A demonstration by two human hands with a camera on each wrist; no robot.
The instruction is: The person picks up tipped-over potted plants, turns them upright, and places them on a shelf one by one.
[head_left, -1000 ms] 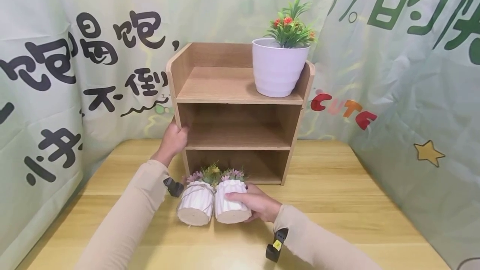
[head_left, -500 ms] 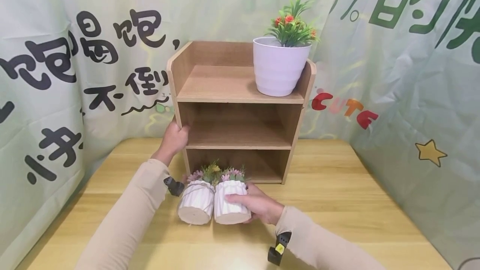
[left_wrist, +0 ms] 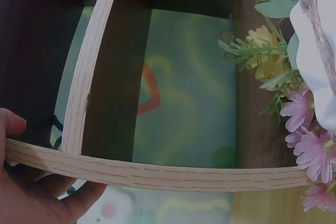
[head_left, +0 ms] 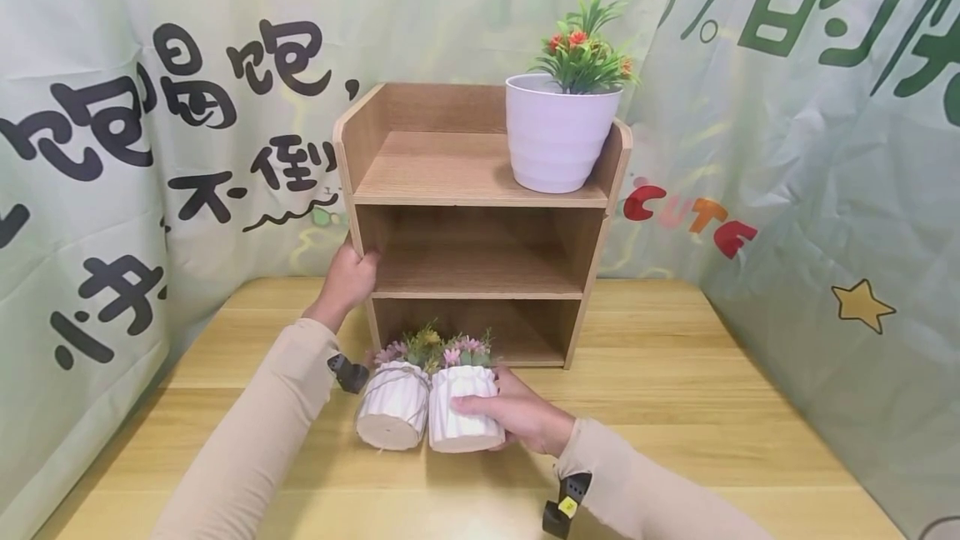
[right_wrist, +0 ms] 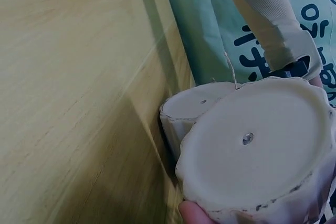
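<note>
A wooden three-tier shelf (head_left: pixel 472 182) stands at the back of the table. My left hand (head_left: pixel 347 277) grips its left side panel (left_wrist: pixel 79 103) at the middle tier, thumb (left_wrist: pixel 10 121) on the front edge. My right hand (head_left: pixel 517 415) grips a small ribbed white pot (head_left: pixel 463 407) with pink flowers, lifted and tilted so its flat base (right_wrist: pixel 257 145) faces me. A second small white pot (head_left: pixel 392 405) with yellow and pink flowers (left_wrist: pixel 294 103) lies tilted right beside it, to its left. A larger white pot (head_left: pixel 558 136) with a green plant stands on the top tier's right side.
The wooden table (head_left: pixel 675 407) is enclosed by a green printed cloth (head_left: pixel 810 148) on the left, back and right. The shelf's middle tier (head_left: pixel 472 269) and bottom tier (head_left: pixel 480 336) hold nothing.
My right hand has raised the ribbed pot slightly and tilted it more upright, with the wrist drawing a little towards me. The left hand and the shelf have stayed put.
</note>
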